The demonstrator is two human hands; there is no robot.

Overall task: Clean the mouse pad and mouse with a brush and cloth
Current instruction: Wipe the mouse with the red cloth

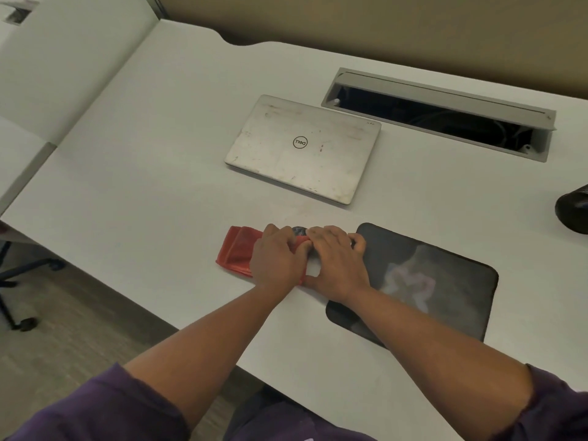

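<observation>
A red cloth (237, 249) lies on the white desk, left of a dark mouse pad (445, 291). My left hand (275, 257) grips the cloth from above, fingers curled into it. My right hand (334, 261) sits right beside it at the pad's left edge, fingers curled over a strip of the cloth and something beneath. A small dark rounded part, probably the mouse (299, 230), peeks out between the knuckles; most of it is hidden. No brush is visible.
A closed silver laptop (304, 148) lies behind the hands. An open cable tray (439, 113) is recessed in the desk at the back right. A black object (572, 211) sits at the right edge. An office chair base (22, 281) stands at left.
</observation>
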